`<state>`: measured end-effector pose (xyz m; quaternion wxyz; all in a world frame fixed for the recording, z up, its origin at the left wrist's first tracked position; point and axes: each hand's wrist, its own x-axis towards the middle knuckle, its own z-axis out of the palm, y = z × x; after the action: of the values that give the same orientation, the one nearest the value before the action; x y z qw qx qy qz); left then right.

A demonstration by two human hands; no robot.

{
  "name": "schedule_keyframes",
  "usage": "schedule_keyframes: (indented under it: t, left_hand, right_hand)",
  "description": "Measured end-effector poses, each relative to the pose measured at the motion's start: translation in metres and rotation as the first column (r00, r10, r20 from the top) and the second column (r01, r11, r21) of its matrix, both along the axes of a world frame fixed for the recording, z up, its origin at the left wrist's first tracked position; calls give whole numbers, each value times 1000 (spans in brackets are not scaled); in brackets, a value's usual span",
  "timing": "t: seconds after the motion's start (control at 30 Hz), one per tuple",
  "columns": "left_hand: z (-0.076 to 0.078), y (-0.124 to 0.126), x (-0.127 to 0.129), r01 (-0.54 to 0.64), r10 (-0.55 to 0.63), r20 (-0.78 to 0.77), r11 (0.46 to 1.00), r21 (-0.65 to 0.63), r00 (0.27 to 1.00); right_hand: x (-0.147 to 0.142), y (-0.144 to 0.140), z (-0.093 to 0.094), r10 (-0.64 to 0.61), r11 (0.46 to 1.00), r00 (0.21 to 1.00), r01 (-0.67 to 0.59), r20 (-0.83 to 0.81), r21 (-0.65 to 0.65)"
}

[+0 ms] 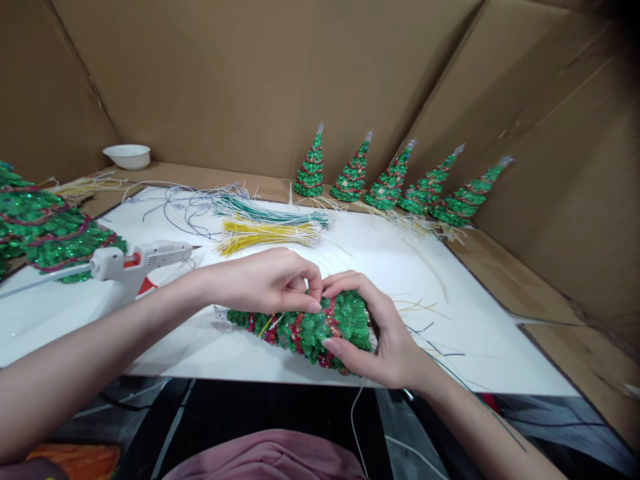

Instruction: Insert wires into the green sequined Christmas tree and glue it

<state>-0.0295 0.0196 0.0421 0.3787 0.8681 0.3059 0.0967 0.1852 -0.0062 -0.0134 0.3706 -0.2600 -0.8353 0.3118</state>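
A small green sequinned tree [300, 328] with red trim lies on its side near the front edge of the white board [480, 333], its tip pointing left. My right hand [380, 333] wraps around its wide base. My left hand [265, 281] pinches at the middle of the tree, fingertips meeting the right thumb; a thin yellow wire shows among the sequins there.
A white glue gun [143, 260] rests at the left. Bundles of green and yellow wires [270, 227] lie at the board's middle back. Several finished trees [390, 183] stand in a row by the cardboard wall. A pile of trees [40, 227] sits far left, a white bowl [127, 156] behind.
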Motion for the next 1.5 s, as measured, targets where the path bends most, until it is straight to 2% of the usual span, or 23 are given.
schedule_keyframes:
  t: [0.53,0.73,0.87,0.97,1.07,1.27,1.43,1.5]
  left_hand:
    - [-4,2,-1,7,-5,34,999,-44,999]
    - [-7,2,-2,2,3,52,995,-97,999]
    - [-3,0,-2,6,7,79,987,-160,997]
    - [3,1,-5,-43,72,147,980,-193,986]
    - [4,2,-7,-102,125,172,986,-135,977]
    - [3,-4,-10,-124,135,142,989,-85,981]
    - [7,-6,-14,-182,161,171,976,116,972]
    - [6,-4,-18,-205,179,165,966,157,970]
  right_hand:
    - [1,1,0,29,999,1000,-29,0,-15]
    - [0,2,0,25,1000,1000,-25,-2,-13]
    - [0,2,0,15,1000,1000,-15,2,-11]
    - [0,1,1,-6,1000,1000,6,11,1]
    - [-1,0,2,-8,1000,1000,8,15,0]
    - [0,0,2,0,1000,1000,0,17,-8]
    - [1,0,1,-12,1000,999,13,44,-23]
    - [1,0,1,-10,1000,999,10,48,-15]
